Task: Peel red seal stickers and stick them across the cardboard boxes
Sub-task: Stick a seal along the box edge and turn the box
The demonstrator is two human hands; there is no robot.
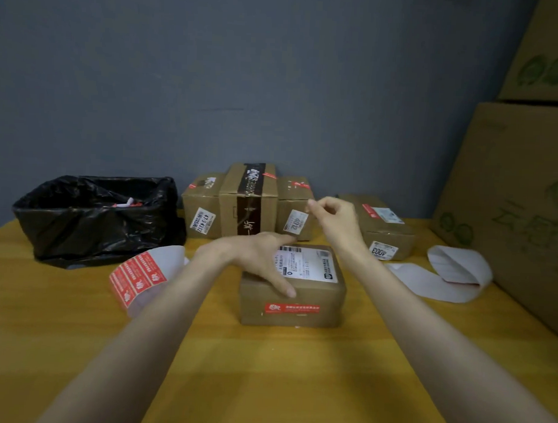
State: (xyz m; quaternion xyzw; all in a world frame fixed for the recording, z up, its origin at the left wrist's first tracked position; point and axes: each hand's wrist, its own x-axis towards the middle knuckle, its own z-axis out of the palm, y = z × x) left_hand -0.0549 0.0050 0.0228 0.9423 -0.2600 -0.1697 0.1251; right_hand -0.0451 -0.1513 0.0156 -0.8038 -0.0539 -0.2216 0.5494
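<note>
We log a box (316, 295) mid-bench, with a red sticker (291, 308) across its near face. The left hand (263, 258) presses flat on top. A sticker roll (139, 276) lies left. Beyond, the right hand (333, 218) hovers, fingertips pinched together; we cannot tell on what.

1. The left arm (160, 318) and the right arm (410, 311) are bare and reach forward from the bottom corners.
2. The left hand (263, 261) lies flat, palm down, with its straight fingers pointing to the right.
3. The right hand (332, 219) is held up higher, its fingers curled and its thumb and first finger pinched together.
</note>
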